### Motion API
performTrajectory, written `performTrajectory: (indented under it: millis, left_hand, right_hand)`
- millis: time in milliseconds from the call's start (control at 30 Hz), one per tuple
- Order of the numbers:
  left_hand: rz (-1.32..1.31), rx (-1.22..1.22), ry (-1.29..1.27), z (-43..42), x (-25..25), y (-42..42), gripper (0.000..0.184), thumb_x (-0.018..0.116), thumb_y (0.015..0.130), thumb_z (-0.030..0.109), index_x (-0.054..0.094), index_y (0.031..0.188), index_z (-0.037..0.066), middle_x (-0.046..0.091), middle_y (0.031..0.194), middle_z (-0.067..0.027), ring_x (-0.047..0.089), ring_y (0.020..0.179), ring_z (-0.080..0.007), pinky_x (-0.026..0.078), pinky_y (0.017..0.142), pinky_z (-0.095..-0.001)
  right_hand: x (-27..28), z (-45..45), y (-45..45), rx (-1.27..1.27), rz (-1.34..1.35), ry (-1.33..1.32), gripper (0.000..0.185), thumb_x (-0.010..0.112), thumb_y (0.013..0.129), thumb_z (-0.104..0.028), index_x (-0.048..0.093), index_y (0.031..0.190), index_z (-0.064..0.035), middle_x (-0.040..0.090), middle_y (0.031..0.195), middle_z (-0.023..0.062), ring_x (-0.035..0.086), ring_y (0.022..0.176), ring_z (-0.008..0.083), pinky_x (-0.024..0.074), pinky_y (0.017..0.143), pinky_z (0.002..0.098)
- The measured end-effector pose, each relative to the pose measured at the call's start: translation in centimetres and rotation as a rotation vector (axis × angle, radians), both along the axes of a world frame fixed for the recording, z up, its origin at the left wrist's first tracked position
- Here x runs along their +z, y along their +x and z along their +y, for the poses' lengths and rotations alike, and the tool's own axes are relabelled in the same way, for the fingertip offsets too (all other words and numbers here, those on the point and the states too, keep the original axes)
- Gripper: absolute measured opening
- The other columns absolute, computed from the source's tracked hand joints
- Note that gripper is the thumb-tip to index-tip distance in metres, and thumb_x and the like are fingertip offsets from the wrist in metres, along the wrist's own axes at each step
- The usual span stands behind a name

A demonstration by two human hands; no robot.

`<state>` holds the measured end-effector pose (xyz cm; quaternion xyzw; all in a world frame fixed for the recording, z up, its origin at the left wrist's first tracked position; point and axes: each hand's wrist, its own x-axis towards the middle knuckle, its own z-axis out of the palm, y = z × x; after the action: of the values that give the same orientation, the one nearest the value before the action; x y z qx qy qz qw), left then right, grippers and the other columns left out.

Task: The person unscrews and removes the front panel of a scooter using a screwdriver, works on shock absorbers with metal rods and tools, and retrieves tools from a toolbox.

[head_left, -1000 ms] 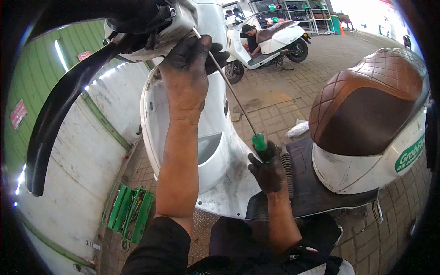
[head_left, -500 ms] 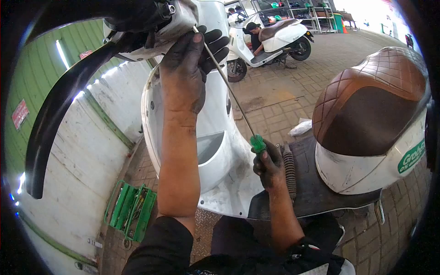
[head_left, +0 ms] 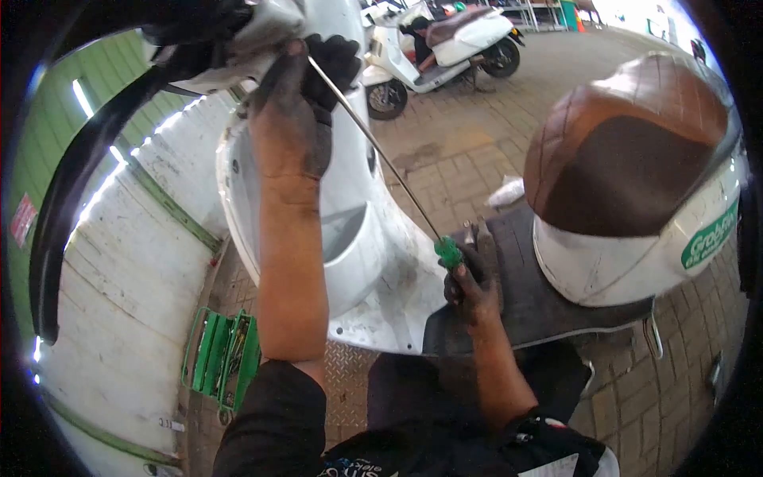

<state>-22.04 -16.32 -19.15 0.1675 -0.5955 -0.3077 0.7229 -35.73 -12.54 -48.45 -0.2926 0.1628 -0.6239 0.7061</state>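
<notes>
My right hand (head_left: 471, 286), darkened with grime, is closed around the green handle of a long screwdriver (head_left: 373, 143). The shaft slants up and left to the underside of the white scooter's handlebar housing (head_left: 266, 32). Up there, my left hand (head_left: 298, 111) is raised beside the shaft's upper end, thumb up and fingers apart behind the shaft. Whether its fingertips press on the housing is hard to tell. The scooter's white front panel with an open pocket (head_left: 350, 254) lies below. A shock absorber (head_left: 487, 254) rests on the dark floorboard (head_left: 517, 270), partly behind my right hand.
At right is the brown scooter seat (head_left: 628, 159). A green toolbox (head_left: 226, 354) stands open on the ground, left. A black curved lever or trim (head_left: 67, 199) hangs along the left wall. Farther back, a person crouches by another white scooter (head_left: 445, 56); a white bag (head_left: 506, 191) lies on the paving.
The camera view has shifted, so the scene sits slightly higher and farther left. Both hands and the screwdriver keep nearly the same arrangement. More of the shock absorber is hidden by my right hand.
</notes>
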Motion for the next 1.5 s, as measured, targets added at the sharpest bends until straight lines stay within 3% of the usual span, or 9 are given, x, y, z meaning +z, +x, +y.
performTrajectory:
  millis: [167, 267, 367, 400, 467, 667, 933, 1200, 1500]
  left_hand:
    - [-0.996, 1.402, -0.617, -1.3, -1.1, 3.9, 0.025, 0.051, 0.096, 0.011, 0.06, 0.115, -0.003, 0.067, 0.108, -0.0156, 0.064, 0.099, -0.0235, 0.048, 0.096, -0.033]
    - [-0.409, 0.608, -0.145, 3.8, -3.1, -1.7, 0.026, 0.053, 0.096, 0.017, 0.063, 0.106, -0.005, 0.068, 0.095, -0.0123, 0.065, 0.088, -0.019, 0.051, 0.083, -0.0325]
    - [-0.909, 0.404, 0.068, 4.1, -11.5, -0.2, 0.022, 0.058, 0.092, 0.017, 0.065, 0.097, -0.003, 0.067, 0.089, -0.01, 0.063, 0.075, -0.0155, 0.051, 0.071, -0.032]
    - [-0.849, 0.233, 0.555, 4.2, -15.9, -1.4, 0.023, 0.058, 0.091, 0.019, 0.067, 0.099, 0.0, 0.067, 0.086, -0.0093, 0.063, 0.076, -0.0161, 0.051, 0.072, -0.0307]
    - [-1.394, 0.429, 0.546, 2.4, -28.6, -1.9, 0.035, 0.065, 0.086, 0.031, 0.068, 0.106, 0.002, 0.071, 0.096, -0.0146, 0.067, 0.089, -0.0288, 0.051, 0.081, -0.0392]
    - [-1.648, 0.522, 0.985, 1.0, -47.3, 2.3, 0.045, 0.073, 0.078, 0.044, 0.071, 0.101, 0.005, 0.069, 0.1, -0.0201, 0.065, 0.094, -0.037, 0.05, 0.085, -0.044]
    - [-0.582, 0.648, 0.129, 13.6, -13.1, 0.0, 0.033, 0.056, 0.09, 0.019, 0.059, 0.116, -0.001, 0.067, 0.095, -0.0143, 0.066, 0.08, -0.0206, 0.055, 0.064, -0.0338]
    - [-0.992, 1.457, -1.381, 18.1, 6.5, 0.6, 0.039, 0.05, 0.098, 0.025, 0.055, 0.12, -0.007, 0.063, 0.097, -0.0174, 0.065, 0.085, -0.024, 0.058, 0.069, -0.0318]
    - [-1.558, 2.799, -1.468, 24.5, 10.5, 11.7, 0.031, 0.054, 0.094, 0.027, 0.066, 0.096, -0.002, 0.067, 0.081, -0.015, 0.067, 0.077, -0.0277, 0.054, 0.066, -0.0354]
  right_hand:
    - [-5.3, 2.5, -5.9, -0.124, 0.183, 0.213, 0.054, 0.074, 0.083, -0.027, 0.055, 0.126, -0.0005, 0.064, 0.098, 0.0072, 0.054, 0.066, 0.012, 0.042, 0.054, 0.0244]
    - [-7.8, 6.2, -12.0, -0.337, 0.269, 0.311, 0.045, 0.07, 0.087, -0.023, 0.056, 0.124, -0.0012, 0.064, 0.096, 0.0046, 0.052, 0.066, 0.0102, 0.0402, 0.056, 0.024]
    - [-9.8, 10.0, -18.3, -0.394, 0.426, 0.354, 0.052, 0.074, 0.082, -0.028, 0.057, 0.122, -0.0008, 0.062, 0.098, 0.006, 0.054, 0.076, 0.0134, 0.0425, 0.064, 0.0276]
    - [-10.3, 11.4, -19.7, -0.418, 0.527, 0.363, 0.049, 0.074, 0.083, -0.028, 0.058, 0.122, -0.002, 0.061, 0.096, 0.0054, 0.054, 0.075, 0.0128, 0.0412, 0.063, 0.0271]
    - [-11.7, 14.2, -21.5, -0.435, 0.575, 0.454, 0.047, 0.073, 0.083, -0.028, 0.059, 0.121, -0.003, 0.06, 0.095, 0.0044, 0.052, 0.073, 0.0123, 0.0404, 0.063, 0.0268]
    - [-12.1, 18.4, -21.0, -0.48, 0.62, 0.592, 0.044, 0.069, 0.087, -0.03, 0.06, 0.121, -0.0036, 0.058, 0.091, 0.0001, 0.047, 0.069, 0.0092, 0.0371, 0.061, 0.024]
    - [-14.4, 17.3, -19.4, -0.422, 0.585, 0.54, 0.04, 0.064, 0.091, -0.027, 0.058, 0.121, -0.0016, 0.056, 0.091, 0.0004, 0.045, 0.066, 0.0075, 0.0352, 0.057, 0.0218]
    - [-12.1, 12.8, -16.7, -0.399, 0.54, 0.454, 0.052, 0.072, 0.084, -0.032, 0.057, 0.123, 0.0, 0.058, 0.088, 0.0022, 0.048, 0.069, 0.0109, 0.0373, 0.06, 0.0253]
    - [-10.8, 10.4, -13.5, -0.388, 0.385, 0.483, 0.042, 0.066, 0.089, -0.027, 0.058, 0.119, 0.0013, 0.06, 0.084, 0.0021, 0.047, 0.063, 0.0071, 0.0344, 0.054, 0.0229]
